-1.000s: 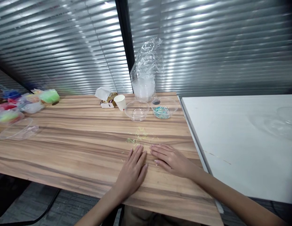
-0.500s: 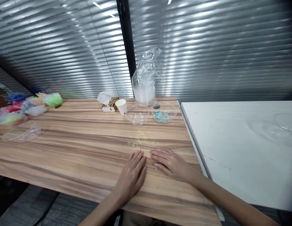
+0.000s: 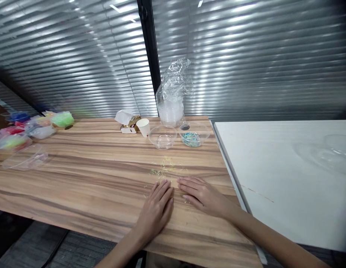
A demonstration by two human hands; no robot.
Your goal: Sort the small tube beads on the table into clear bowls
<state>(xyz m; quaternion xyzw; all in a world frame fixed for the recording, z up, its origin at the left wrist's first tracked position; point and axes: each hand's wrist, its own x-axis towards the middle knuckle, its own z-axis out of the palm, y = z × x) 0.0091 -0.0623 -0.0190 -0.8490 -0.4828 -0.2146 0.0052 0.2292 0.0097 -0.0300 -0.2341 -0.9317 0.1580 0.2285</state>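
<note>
My left hand (image 3: pixel 157 204) lies flat on the wooden table (image 3: pixel 92 186), fingers stretched forward and holding nothing. Beside it on the right, my right hand (image 3: pixel 201 195) also rests flat, its fingers pointing left. Just beyond the fingertips is a loose scatter of small yellow and green strips (image 3: pixel 166 165); a few more bits lie near both hands. Behind the scatter stand two clear plastic bowls. The left bowl (image 3: pixel 162 137) looks bare inside, while the right bowl (image 3: pixel 199 130) has blue-green small pieces (image 3: pixel 191 139) at its bottom.
A paper cup (image 3: pixel 143 127) and a tissue box (image 3: pixel 128 129) stand at the back, near a plastic bag of stacked bowls (image 3: pixel 171 108). Colourful bags (image 3: pixel 63 119) and a clear container (image 3: pixel 25 158) are at far left. A white table (image 3: pixel 273 156) adjoins on the right.
</note>
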